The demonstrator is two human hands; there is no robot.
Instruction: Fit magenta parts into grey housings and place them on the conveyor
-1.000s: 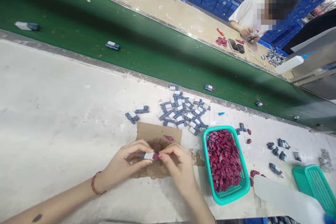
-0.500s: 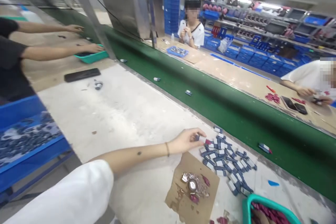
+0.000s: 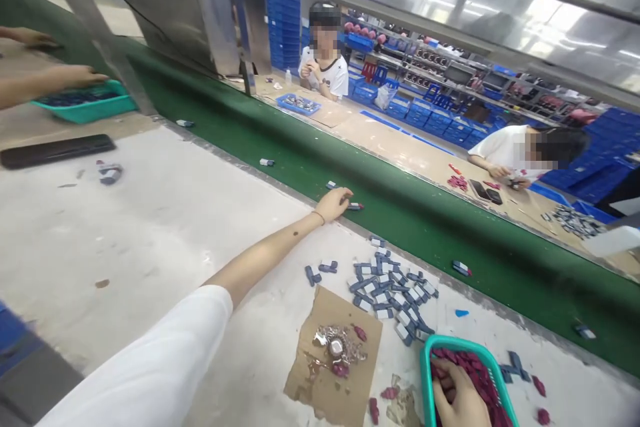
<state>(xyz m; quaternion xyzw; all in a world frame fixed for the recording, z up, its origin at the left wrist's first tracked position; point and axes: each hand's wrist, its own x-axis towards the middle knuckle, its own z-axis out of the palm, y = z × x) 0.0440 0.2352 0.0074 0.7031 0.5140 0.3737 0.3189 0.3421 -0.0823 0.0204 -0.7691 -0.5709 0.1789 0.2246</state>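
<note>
My left hand (image 3: 334, 205) reaches out over the green conveyor belt, fingers slightly bent and apart. Just beyond its fingertips lies a dark blue and white piece with a red tip (image 3: 355, 206). My right hand (image 3: 461, 395) is down inside a teal basket (image 3: 500, 380) of dark red pieces, its fingers bent together; what they hold is hidden. Between the two hands, many blue and white pieces (image 3: 383, 298) lie in a loose pile on the white table. A torn cardboard sheet (image 3: 357, 363) carries a shiny wet blob and red bits.
More pieces sit along the belt (image 3: 400, 233). At the left are a black phone (image 3: 60, 150) and a person's hands by a teal tray (image 3: 100, 107). Two people sit across the belt, near a blue tray (image 3: 299, 104). A metal post (image 3: 95, 27) stands at the upper left.
My left hand has moved from beside the pile to over the belt. My right hand now shows in the basket. The view has shifted right, and two blue pieces show left of the pile.
</note>
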